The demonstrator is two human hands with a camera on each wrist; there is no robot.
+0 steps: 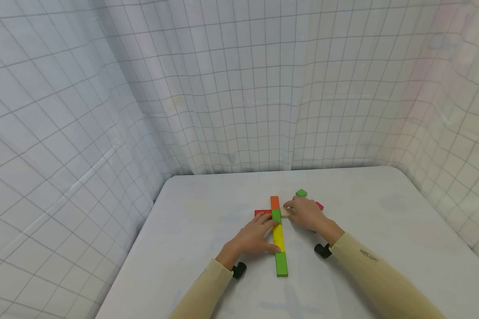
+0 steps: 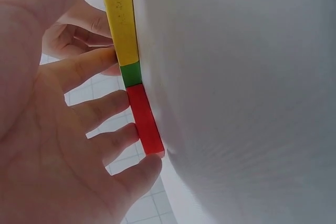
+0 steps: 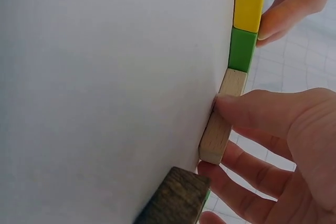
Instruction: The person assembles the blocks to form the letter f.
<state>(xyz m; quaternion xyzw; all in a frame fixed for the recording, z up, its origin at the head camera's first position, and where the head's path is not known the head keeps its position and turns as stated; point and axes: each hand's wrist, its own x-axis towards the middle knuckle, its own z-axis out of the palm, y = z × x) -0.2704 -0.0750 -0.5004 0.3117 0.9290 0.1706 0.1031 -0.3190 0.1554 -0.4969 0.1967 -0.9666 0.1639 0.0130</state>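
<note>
On the white table lies a cross of flat wooden blocks. From far to near its upright runs through an orange block [image 1: 274,202], a green block [image 1: 276,215], a yellow block [image 1: 278,239] and a second green block [image 1: 281,266]. A red block [image 2: 146,121] forms the left arm, a plain wood block [image 3: 216,135] the right arm. My left hand [image 1: 255,235] has its fingers spread, fingertips at the red and middle green blocks, thumb by the yellow block's near end. My right hand [image 1: 306,213] pinches the plain wood block, whose inner end meets the middle green block.
A green angular block [image 1: 301,192] lies beyond my right hand, and a pinkish-red block [image 1: 319,205] shows partly behind it. A dark brown block [image 3: 176,198] stands near my right fingers. White gridded curtains [image 1: 239,88] enclose the table [image 1: 175,230] at the back and sides.
</note>
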